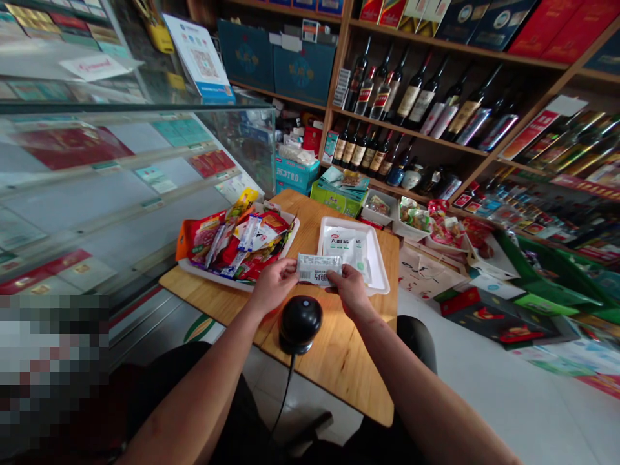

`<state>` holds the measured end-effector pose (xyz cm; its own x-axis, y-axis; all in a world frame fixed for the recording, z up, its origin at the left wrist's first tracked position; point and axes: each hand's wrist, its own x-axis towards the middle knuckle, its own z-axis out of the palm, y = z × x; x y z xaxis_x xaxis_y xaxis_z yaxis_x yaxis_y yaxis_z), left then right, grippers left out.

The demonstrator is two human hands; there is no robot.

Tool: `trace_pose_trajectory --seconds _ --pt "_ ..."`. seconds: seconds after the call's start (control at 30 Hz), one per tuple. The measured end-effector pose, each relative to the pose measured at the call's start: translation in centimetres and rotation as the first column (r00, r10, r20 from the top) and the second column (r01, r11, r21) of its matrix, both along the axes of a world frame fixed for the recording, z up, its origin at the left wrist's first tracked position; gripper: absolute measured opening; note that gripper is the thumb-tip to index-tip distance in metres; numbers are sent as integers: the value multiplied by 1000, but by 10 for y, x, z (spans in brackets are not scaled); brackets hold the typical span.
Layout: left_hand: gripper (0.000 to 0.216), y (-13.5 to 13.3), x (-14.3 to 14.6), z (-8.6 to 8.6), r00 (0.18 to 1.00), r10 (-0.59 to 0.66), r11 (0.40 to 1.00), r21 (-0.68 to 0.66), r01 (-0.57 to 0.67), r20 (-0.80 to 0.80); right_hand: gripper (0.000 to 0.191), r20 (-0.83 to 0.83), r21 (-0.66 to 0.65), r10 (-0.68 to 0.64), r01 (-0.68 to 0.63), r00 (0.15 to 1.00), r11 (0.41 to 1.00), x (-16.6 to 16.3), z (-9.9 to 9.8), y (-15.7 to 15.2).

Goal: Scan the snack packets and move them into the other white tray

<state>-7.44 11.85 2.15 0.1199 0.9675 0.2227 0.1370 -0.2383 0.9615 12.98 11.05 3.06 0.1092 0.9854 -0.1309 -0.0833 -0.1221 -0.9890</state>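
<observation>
Between my two hands I hold a small silvery snack packet, its printed side with a barcode facing up. My left hand pinches its left end, and my right hand grips the right end with the thumb on top. Just below the packet a black desktop barcode scanner stands on the wooden table, its cable running off the near edge. Beyond my right hand, a white tray bears a white snack bag. To the left, another white tray is heaped with colourful snack packets.
A glass display counter stands at the left, with a QR code sign on top. Wooden shelves of bottles rise behind the table. Snack trays, a dark gift box and green crates sit to the right.
</observation>
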Motion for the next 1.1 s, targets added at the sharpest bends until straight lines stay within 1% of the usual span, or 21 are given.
trace_pose_trajectory --seconds 0.07,0.17,0.27,0.33,0.4,0.47,0.5,0.53,0.57,0.63,0.67,0.7,0.73,0.8,0.9,0.97,1.03,1.1 --pt "33 2 5 -2 996 -56 997 -42 59 65 32 14 7 -26 26 1000 1000 6 -3 2" --pt "39 5 12 -4 989 -94 991 -84 103 111 34 36 36 -76 75 996 997 18 -7 7" --pt "37 7 16 -2 992 -113 991 -66 117 58 35 53 60 -152 149 987 987 34 -9 13" --pt "32 8 17 1 997 -77 997 -6 77 -29 36 81 72 -208 203 975 977 46 -9 18" --pt "25 10 15 4 993 17 997 83 -7 -117 36 146 88 -254 243 956 966 57 -10 24" --pt "23 13 10 6 973 147 979 166 -117 -179 39 291 132 -291 263 911 956 68 -10 29" --pt "25 15 7 7 953 220 963 202 -178 -209 42 393 169 -314 268 864 949 73 -10 30" --pt "27 17 2 8 922 299 941 238 -242 -244 47 499 214 -342 270 796 939 76 -10 32" --pt "31 19 -3 9 879 384 910 278 -308 -283 53 592 263 -373 266 715 927 79 -11 33" --pt "42 23 -16 11 758 542 833 355 -425 -364 62 702 355 -429 243 569 903 80 -10 33" --pt "48 25 -23 11 690 598 798 379 -468 -408 63 725 391 -447 221 524 894 79 -10 33" --pt "54 26 -30 11 627 631 775 387 -499 -457 62 736 418 -456 194 501 888 77 -9 32" --pt "59 27 -36 11 572 641 766 379 -519 -512 58 740 437 -457 165 493 884 74 -8 31" --pt "60 29 -46 9 487 610 773 333 -540 -625 48 738 464 -452 109 500 879 66 -6 27" --pt "48 32 -55 5 408 560 782 297 -548 -721 38 716 493 -438 52 544 869 53 1 19" --pt "39 33 -57 3 381 573 772 323 -547 -726 33 696 509 -426 20 578 861 45 7 13" --pt "34 34 -57 4 373 591 764 348 -543 -715 28 678 521 -402 -15 616 854 36 14 7" --pt "31 33 -56 6 372 593 763 350 -544 -714 23 662 520 -351 -68 663 852 26 20 1"
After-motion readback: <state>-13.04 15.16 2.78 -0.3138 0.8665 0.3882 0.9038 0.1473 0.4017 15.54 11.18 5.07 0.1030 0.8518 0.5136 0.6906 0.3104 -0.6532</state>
